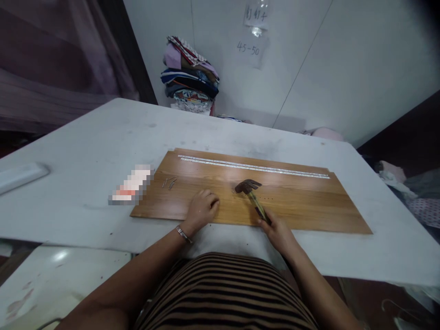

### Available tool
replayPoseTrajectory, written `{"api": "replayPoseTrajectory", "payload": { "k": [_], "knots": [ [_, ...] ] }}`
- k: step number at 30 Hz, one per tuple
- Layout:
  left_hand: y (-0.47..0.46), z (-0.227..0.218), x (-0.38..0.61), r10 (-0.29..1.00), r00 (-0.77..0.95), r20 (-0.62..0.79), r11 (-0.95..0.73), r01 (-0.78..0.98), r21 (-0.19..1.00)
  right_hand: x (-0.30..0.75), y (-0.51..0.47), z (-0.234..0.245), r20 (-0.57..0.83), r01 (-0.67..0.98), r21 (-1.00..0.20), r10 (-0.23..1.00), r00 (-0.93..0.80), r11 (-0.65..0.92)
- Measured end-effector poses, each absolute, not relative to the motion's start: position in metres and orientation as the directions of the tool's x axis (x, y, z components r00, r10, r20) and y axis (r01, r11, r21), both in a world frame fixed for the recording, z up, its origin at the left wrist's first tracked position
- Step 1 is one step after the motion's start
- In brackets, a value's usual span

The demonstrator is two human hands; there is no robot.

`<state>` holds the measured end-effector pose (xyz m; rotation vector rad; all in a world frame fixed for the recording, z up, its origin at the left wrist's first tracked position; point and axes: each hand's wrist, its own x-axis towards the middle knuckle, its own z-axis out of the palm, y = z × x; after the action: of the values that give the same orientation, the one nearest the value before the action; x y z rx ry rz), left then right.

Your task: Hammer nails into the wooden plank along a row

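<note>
Fingers of right hand gripping claw hammer; left hand folded closed on smooth wood-grained board.
Hammer head dark metal, at board's middle; slim nails toward left end; paired pale strips along far edge; white table extending beyond.

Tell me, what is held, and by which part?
The right hand holds the hammer by its handle; whether the left hand holds anything cannot be told.

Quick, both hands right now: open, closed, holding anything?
Left hand: loosely curled, resting on the wooden board; cannot tell whether it holds anything.
Right hand: closed, holding the hammer.
</note>
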<state>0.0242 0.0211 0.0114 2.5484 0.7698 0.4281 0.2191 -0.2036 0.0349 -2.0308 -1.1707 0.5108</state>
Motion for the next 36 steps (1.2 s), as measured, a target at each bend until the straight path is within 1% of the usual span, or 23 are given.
{"api": "replayPoseTrajectory", "payload": {
  "k": [5,11,22,29,36],
  "knots": [
    [0.021,0.011,0.024,0.586,0.793,0.166,-0.748,0.452,0.485,0.219,-0.203,0.034,0.036,0.568,-0.762,0.856,0.516,-0.310],
    [0.020,0.011,0.024,0.587,0.794,0.158,-0.748,0.458,0.481,0.219,-0.204,0.040,0.008,0.570,-0.754,0.863,0.506,-0.327],
    [0.021,0.012,0.024,0.581,0.795,0.171,-0.752,0.445,0.486,0.219,-0.203,0.039,0.019,0.580,-0.751,0.868,0.496,-0.315],
    [0.020,0.013,0.024,0.589,0.793,0.151,-0.746,0.463,0.479,0.219,-0.203,0.035,0.034,0.573,-0.762,0.865,0.501,-0.302],
    [0.020,0.013,0.025,0.589,0.796,0.137,-0.742,0.466,0.482,0.222,-0.203,0.042,0.020,0.586,-0.743,0.864,0.504,-0.324]
  ]
}}
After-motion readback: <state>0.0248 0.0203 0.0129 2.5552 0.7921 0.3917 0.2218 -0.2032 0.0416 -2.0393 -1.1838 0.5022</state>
